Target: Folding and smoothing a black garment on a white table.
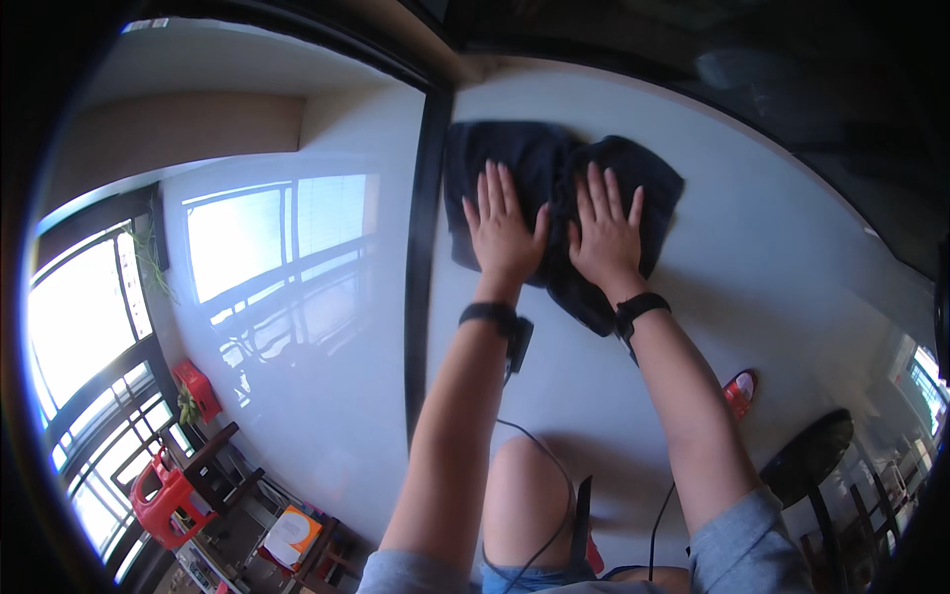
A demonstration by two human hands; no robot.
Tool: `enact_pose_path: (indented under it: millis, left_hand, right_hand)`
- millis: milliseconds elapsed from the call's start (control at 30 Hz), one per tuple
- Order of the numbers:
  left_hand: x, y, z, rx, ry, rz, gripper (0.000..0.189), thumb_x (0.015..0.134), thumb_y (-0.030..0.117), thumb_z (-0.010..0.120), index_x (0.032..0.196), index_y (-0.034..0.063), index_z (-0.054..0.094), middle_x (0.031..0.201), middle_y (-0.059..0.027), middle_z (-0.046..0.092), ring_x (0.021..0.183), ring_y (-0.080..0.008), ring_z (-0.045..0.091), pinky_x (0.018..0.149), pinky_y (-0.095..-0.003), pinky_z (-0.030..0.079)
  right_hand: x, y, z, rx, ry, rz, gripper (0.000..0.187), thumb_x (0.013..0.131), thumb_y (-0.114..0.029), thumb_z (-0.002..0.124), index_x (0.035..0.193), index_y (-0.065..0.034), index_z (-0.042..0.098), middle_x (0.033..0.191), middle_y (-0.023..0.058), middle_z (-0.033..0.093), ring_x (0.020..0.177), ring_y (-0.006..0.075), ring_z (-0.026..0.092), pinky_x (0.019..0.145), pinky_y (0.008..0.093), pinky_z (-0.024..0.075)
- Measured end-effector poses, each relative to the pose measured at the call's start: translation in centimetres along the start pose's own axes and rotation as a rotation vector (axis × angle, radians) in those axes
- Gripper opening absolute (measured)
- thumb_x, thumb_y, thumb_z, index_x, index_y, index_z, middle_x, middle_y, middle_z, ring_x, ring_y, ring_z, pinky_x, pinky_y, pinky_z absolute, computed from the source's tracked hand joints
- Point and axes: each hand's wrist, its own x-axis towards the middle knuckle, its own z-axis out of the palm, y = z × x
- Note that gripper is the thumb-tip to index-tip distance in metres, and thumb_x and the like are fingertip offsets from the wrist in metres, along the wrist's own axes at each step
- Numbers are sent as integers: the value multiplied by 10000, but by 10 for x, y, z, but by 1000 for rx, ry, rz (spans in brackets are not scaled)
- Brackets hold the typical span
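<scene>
A dark cloth garment (505, 141), possibly shorts, lies spread on a smooth white surface (742, 297). On its left half my left hand (507, 230) rests palm down, fingers spread. My right hand (607, 230) lies flat on the right half, its fingers also apart. Between the hands a gathered seam or fold runs down the cloth. Neither hand grips the fabric. Each wrist wears a black band, and a thin cable hangs from the left one. Both palms are hidden.
A black frame strip (429, 282) borders the surface at the left, with a glossy panel beyond. At the lower left are a red plastic container (167, 501) and a wooden rack. A round dark stool (809, 457) and a red shoe (741, 393) are at the lower right.
</scene>
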Motion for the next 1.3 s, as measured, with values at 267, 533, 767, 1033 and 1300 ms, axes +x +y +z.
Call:
enact_pose_path:
  millis: [267, 533, 767, 1033, 1300]
  left_hand:
    - [-136, -2, 6, 5, -99, -156, 788, 885, 406, 459, 1455, -46, 155, 1528, -217, 151, 1421, -353, 140, 1128, -507, 119]
    - [-226, -10, -1, 12, -296, -156, 853, 855, 409, 498, 1438, -95, 132, 1521, -260, 112, 1417, -404, 95, 1110, -572, 69]
    - [-191, 19, 4, 34, -394, 252, 791, 859, 433, 494, 1448, -20, 222, 1524, -181, 196, 1413, -338, 171, 1100, -600, 86]
    - [-60, 70, 16, -53, -173, 527, 783, 834, 463, 562, 1450, 68, 283, 1517, -99, 263, 1396, -273, 250, 1104, -581, 128]
    - [22, 85, 20, 3, -56, 465, 757, 862, 472, 534, 1478, 144, 240, 1533, -47, 239, 1410, -244, 225, 1120, -552, 116]
  right_hand:
    - [-98, -25, -5, 122, -196, -160, 640, 828, -286, 523, 1426, -131, 355, 1521, 51, 258, 1401, 212, 233, 1121, 562, 109]
    - [-218, -57, 13, 169, -187, -63, 601, 825, -286, 520, 1398, -136, 415, 1490, 50, 331, 1352, 217, 331, 1099, 549, 191]
    - [-244, -46, 20, 63, -73, 320, 581, 849, -312, 462, 1395, -117, 422, 1464, 103, 366, 1345, 277, 339, 1084, 614, 126]
    - [-140, 11, 1, -88, 76, 756, 668, 873, -425, 449, 1436, -89, 322, 1500, 204, 247, 1386, 378, 226, 1027, 696, 98]
    - [-40, 71, -6, -199, 156, 666, 700, 852, -463, 491, 1426, -92, 341, 1514, 172, 243, 1392, 344, 241, 1039, 675, 140]
